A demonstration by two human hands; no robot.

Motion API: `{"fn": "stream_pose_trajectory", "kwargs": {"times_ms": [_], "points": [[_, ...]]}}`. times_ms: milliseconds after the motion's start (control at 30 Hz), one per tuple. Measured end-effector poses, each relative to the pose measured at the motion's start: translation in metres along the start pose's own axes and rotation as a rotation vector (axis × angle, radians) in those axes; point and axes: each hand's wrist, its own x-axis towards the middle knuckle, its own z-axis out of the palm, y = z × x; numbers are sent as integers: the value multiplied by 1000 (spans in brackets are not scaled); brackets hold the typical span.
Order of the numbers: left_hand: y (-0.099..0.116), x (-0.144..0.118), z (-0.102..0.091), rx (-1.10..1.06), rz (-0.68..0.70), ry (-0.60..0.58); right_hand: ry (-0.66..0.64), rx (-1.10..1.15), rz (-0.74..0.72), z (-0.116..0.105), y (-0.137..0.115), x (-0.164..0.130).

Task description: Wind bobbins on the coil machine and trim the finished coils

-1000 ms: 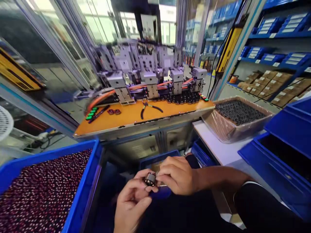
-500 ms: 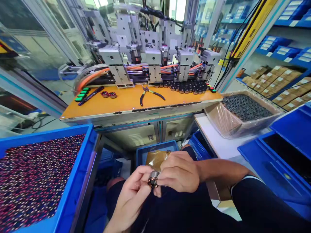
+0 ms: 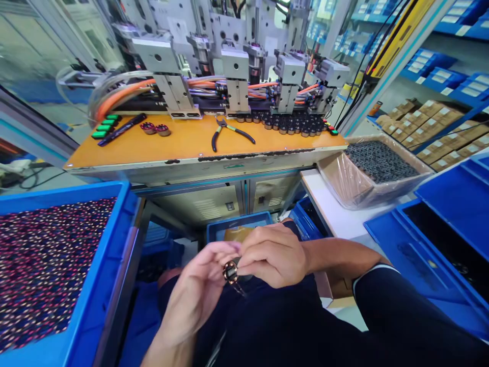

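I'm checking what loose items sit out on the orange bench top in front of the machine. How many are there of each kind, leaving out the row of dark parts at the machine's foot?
Pliers: 1
Wound coil parts: 2
Dark pen-like tool: 1
Total: 4

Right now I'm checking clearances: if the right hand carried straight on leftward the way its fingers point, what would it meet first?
The right hand would first meet the small wound motor part at its fingertips, then the left hand holding it. Depth is unclear.
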Motion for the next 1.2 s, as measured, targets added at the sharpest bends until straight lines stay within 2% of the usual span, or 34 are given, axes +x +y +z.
{"fn": "stream_pose_trajectory", "kwargs": {"times_ms": [67,100,200,367,467,567,667,767,833,1000,1200], "points": [[0,0,0,27,-118,-116,-11,14,-3,-1,1,0],[0,-1,0,39,-124,-130,-20,15,5,-2,1,0],[0,-5,0,99,-16,-28,-42,2,51,-4,-1,0],[-3,-9,-1,145,159,94,-32,6,251,-5,-7,0],[-4,-8,-1,72,216,158,-17,86,307,-5,-8,2],[-3,-4,1,-65,201,210,5,181,296,-5,-5,2],[-1,1,2,-87,93,177,-7,222,225,-5,-1,2],[-1,4,1,-17,-163,-2,-28,229,184,-6,2,2],[-2,3,1,14,-222,-70,-24,239,180,-7,2,2],[-4,-2,1,128,-5,65,-4,216,245,-8,-1,4],[-8,-5,-1,210,183,169,33,170,308,-2,-2,-2]]}}
